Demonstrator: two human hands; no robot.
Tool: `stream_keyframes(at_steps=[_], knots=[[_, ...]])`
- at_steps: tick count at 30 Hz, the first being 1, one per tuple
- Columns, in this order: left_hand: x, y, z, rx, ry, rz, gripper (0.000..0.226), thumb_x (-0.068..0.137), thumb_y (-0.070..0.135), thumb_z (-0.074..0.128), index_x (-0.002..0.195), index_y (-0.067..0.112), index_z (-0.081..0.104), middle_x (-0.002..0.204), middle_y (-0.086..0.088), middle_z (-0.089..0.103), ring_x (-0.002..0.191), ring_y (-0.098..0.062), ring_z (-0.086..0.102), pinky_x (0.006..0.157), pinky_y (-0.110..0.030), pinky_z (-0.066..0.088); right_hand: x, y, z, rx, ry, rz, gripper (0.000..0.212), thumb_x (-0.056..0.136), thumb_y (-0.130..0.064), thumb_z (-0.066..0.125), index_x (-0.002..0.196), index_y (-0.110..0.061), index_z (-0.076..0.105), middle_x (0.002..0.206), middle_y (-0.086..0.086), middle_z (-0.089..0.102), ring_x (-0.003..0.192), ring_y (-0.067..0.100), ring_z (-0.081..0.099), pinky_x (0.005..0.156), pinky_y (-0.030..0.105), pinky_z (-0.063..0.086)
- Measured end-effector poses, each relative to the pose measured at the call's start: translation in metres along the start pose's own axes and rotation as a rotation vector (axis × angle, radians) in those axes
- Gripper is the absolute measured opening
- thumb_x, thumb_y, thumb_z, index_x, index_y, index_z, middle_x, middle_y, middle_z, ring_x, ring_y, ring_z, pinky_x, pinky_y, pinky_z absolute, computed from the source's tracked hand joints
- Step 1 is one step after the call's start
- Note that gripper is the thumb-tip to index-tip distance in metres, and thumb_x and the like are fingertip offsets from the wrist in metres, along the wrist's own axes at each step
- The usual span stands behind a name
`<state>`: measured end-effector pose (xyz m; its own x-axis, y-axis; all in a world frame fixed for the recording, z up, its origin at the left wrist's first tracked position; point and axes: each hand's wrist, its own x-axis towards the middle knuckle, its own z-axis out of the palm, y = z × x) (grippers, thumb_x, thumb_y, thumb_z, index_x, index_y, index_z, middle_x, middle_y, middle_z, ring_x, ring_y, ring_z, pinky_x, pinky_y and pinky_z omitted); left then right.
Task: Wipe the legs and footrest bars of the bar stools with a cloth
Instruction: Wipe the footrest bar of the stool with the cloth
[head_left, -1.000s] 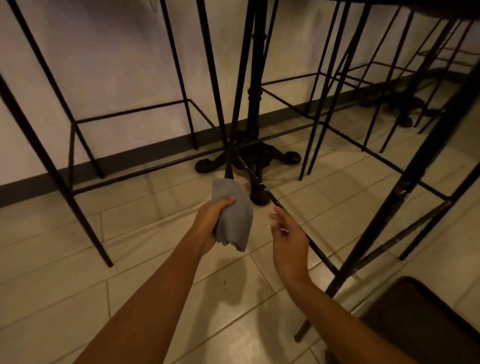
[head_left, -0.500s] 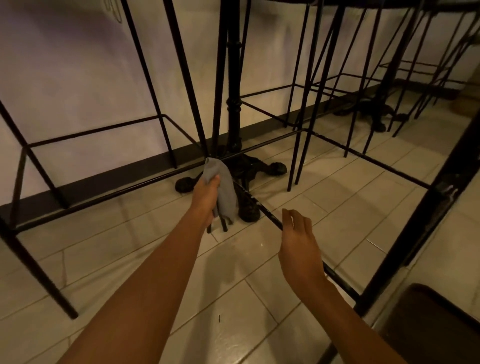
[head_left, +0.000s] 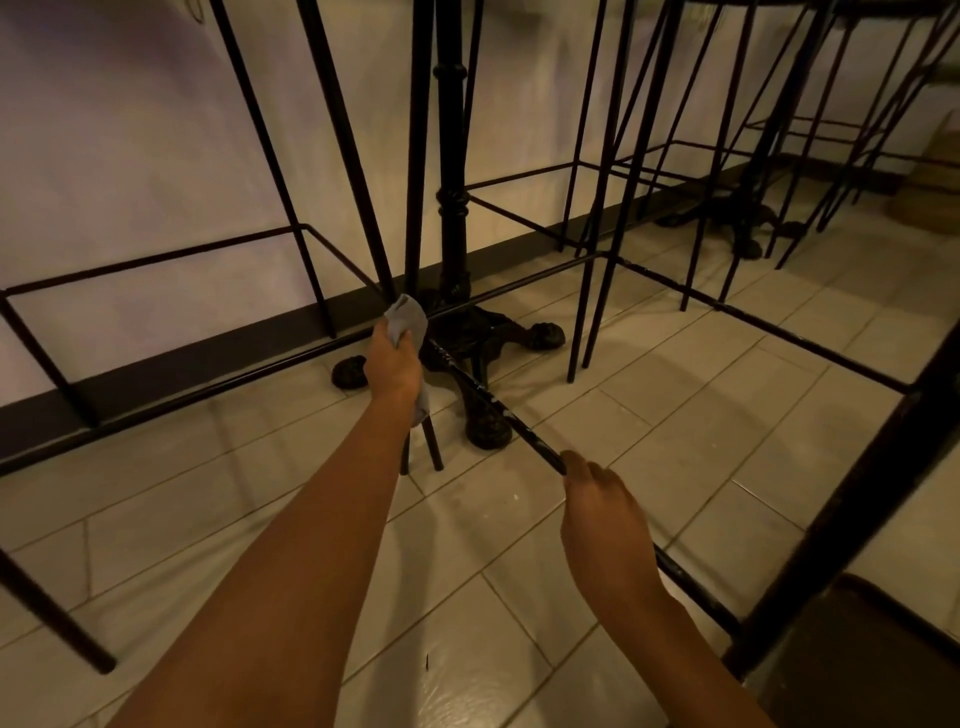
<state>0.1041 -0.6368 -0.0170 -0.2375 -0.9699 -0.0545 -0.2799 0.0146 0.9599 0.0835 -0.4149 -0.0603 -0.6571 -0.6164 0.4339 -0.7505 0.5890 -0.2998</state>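
left hand (head_left: 393, 364) is closed around one grey cloth (head_left: 410, 314), bunched against the corner joint where thin stool legs (head_left: 358, 171) meet the low rails; two legs descend together at that joint, and which of them carries the gripped rail cannot be told. right hand (head_left: 605, 504) has its fingers curled over the footrest bar (head_left: 488, 402), holding nothing else. governing relation: the bar's long axis runs diagonally from the cloth at upper left, down and right past the right hand, to the thick near leg (head_left: 857, 499). the cloth sits at the far end of that bar and the right hand partway along it, so the unwiped run lies between the two hands. in judgement, the next stroke calls for the cloth hand, being the nearer, to draw toward the wearer along that axis. count: one cloth, two hands, two table pedestals (head_left: 452, 208), at least four stool frames; those at far right are too tangled to count.
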Motion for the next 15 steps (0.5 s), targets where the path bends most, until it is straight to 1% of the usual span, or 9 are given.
stream_keyframes(at_steps=[2, 7, 9, 11, 13, 15], knots=[[0.004, 0.001, 0.004, 0.041, -0.044, -0.009, 0.039, 0.1, 0.021, 0.032, 0.139, 0.015, 0.039, 0.132, -0.017, 0.051, 0.121, -0.033, 0.048, 0.1, -0.041, 0.039, 0.001, 0.002, 0.004, -0.005, 0.01, -0.001, 0.052, 0.033, 0.013, 0.087, 0.08, -0.001, 0.069, 0.05, 0.004, 0.06, 0.041, 0.015, 0.057, 0.036, 0.018, 0.043], [0.006, 0.0, 0.009, 0.111, -0.179, 0.041, 0.039, 0.099, 0.022, 0.038, 0.137, 0.013, 0.042, 0.134, -0.016, 0.049, 0.122, -0.032, 0.048, 0.103, -0.041, 0.04, 0.001, 0.004, 0.008, -0.02, 0.023, -0.015, 0.054, 0.033, 0.009, 0.088, 0.082, -0.003, 0.07, 0.051, 0.003, 0.06, 0.043, 0.013, 0.056, 0.037, 0.016, 0.042], [0.011, -0.003, 0.013, 0.182, -0.205, 0.044, 0.038, 0.098, 0.023, 0.041, 0.134, 0.013, 0.046, 0.134, -0.018, 0.048, 0.121, -0.033, 0.047, 0.104, -0.042, 0.04, 0.001, 0.003, 0.008, -0.022, 0.036, -0.018, 0.054, 0.033, 0.01, 0.087, 0.082, -0.003, 0.07, 0.052, 0.003, 0.061, 0.044, 0.013, 0.057, 0.039, 0.015, 0.043], [0.012, -0.004, 0.015, 0.222, -0.217, 0.035, 0.038, 0.098, 0.024, 0.042, 0.132, 0.01, 0.048, 0.131, -0.019, 0.05, 0.12, -0.034, 0.047, 0.103, -0.044, 0.041, 0.001, 0.003, 0.008, -0.013, 0.043, -0.016, 0.054, 0.033, 0.01, 0.086, 0.083, -0.003, 0.07, 0.053, 0.002, 0.061, 0.045, 0.014, 0.058, 0.039, 0.015, 0.043], [0.012, -0.002, 0.016, 0.233, -0.219, 0.028, 0.036, 0.098, 0.022, 0.042, 0.13, 0.008, 0.049, 0.127, -0.019, 0.053, 0.118, -0.033, 0.05, 0.1, -0.04, 0.043, 0.001, 0.004, 0.008, -0.009, 0.041, -0.011, 0.054, 0.034, 0.008, 0.087, 0.084, -0.004, 0.07, 0.054, 0.002, 0.062, 0.046, 0.013, 0.058, 0.039, 0.014, 0.042], [0.013, -0.002, 0.016, 0.214, -0.224, 0.029, 0.034, 0.098, 0.02, 0.042, 0.128, 0.007, 0.05, 0.125, -0.019, 0.055, 0.115, -0.032, 0.052, 0.093, -0.034, 0.043, 0.001, 0.003, 0.007, 0.01, 0.038, 0.001, 0.053, 0.036, 0.008, 0.088, 0.084, -0.003, 0.07, 0.054, 0.003, 0.062, 0.045, 0.013, 0.057, 0.038, 0.014, 0.041]])
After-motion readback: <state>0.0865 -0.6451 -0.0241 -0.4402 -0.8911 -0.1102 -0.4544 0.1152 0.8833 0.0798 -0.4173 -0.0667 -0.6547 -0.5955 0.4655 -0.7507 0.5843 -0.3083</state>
